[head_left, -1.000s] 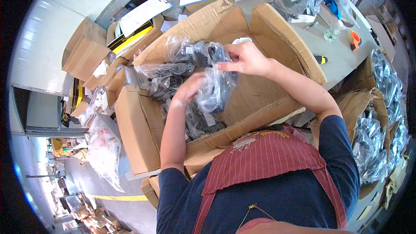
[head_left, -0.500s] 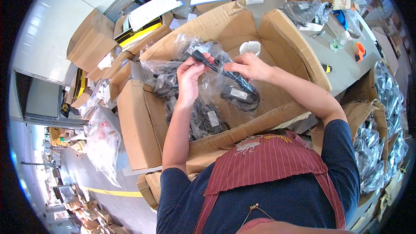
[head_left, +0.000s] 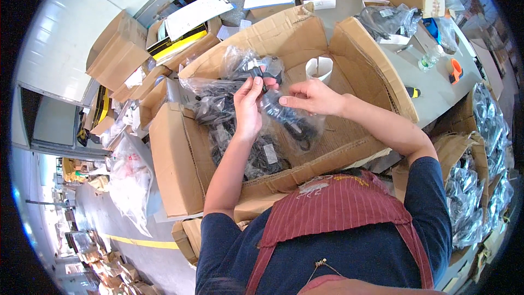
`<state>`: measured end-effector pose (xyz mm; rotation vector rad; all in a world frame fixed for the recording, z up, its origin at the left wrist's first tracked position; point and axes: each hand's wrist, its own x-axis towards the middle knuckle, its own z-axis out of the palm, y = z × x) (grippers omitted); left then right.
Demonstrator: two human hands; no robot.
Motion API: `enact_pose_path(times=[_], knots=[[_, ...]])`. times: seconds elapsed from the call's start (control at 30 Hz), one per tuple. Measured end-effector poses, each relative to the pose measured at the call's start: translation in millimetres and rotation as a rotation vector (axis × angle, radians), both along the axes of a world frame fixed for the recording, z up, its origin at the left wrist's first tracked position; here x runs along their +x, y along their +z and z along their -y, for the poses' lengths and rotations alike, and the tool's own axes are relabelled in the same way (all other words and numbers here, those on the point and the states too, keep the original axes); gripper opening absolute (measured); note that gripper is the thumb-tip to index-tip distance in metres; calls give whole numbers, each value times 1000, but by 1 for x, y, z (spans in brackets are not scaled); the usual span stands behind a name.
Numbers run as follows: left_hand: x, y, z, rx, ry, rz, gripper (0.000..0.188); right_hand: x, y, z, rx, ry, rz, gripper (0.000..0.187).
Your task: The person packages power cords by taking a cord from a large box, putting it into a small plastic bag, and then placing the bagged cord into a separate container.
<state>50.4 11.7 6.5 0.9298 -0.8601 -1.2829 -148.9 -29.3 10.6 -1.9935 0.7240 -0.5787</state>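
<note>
My left hand is closed in a pinch on one end of a black power cord, where a plug with pale metal prongs seems to stick up past the fingertips. The rest of this cord hangs coiled in a clear plastic bag, to the right of that hand. My right hand grips the bag's upper side, thumb pointing left. Both hands are above a large open cardboard box. Inside its left half lies a heap of bagged black cords. Whether the plug itself is out of the bag, I cannot tell.
A white open carton piece stands inside the box. On the grey table at right are a clear bottle, an orange tape dispenser and bagged black items. A clipboard lies at back left. More bagged goods fill boxes at lower right.
The cord has turned: a pronged plug now shows at my left fingertips instead of a black connector end. My left hand has shifted slightly right, and the bag's white label is out of sight.
</note>
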Motion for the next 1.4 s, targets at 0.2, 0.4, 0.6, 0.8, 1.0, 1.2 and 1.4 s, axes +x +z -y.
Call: enact_pose_path(times=[0.2, 0.4, 0.6, 0.8, 1.0, 1.2, 1.4], knots=[[9, -3, 0, 22, -87, -58, 38, -12, 22, 5, 259, -91, 219, 46], [16, 0, 0, 9, -343, -365, 36, -20, 30, 13, 303, -150, 284, 47], [-7, 32, -15, -95, -24, 201, 19, -27, 36, 16, 255, -277, 312, 47], [-9, 43, -26, -296, 134, 654, 28, -36, 41, 28, 208, -410, 448, 40], [-17, 60, -29, -317, 220, 774, 25, -43, 42, 29, 169, -423, 458, 39], [-10, 97, 7, -238, 247, 855, 29, -44, 42, 33, 120, -443, 432, 38], [43, 142, 108, -166, 302, 586, 20, -52, 42, 44, 102, -477, 490, 36]])
